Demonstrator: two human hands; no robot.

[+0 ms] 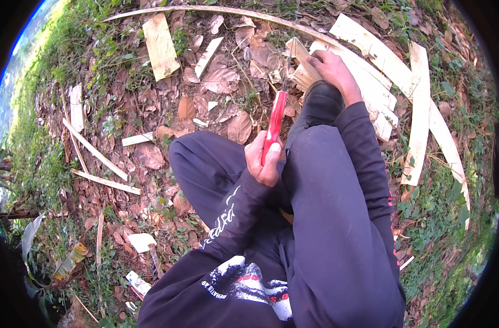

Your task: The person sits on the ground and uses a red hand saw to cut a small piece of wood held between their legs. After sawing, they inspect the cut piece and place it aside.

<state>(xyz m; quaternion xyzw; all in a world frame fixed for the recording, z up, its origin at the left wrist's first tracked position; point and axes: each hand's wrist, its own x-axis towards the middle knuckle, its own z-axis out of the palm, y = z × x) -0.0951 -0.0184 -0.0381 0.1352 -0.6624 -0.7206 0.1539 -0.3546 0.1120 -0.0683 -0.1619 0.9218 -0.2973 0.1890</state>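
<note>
My left hand (265, 159) is closed around the red handle (277, 116) of what looks like a hand saw. Its thin blade (289, 63) shows almost edge-on and runs away from me. Farther off to the right, my right hand (332, 70) has its fingers curled over a pale wooden board (301, 53). My foot in a dark shoe (320, 102) rests against the wood beside that hand. Whether the blade touches the board, I cannot tell.
Several pale planks (373, 97) lie to the right, with a long strip (421, 109) across them. A short board (161, 48) and thin slats (96, 150) lie to the left among dry leaves (222, 80). Green plants (47, 136) edge the ground.
</note>
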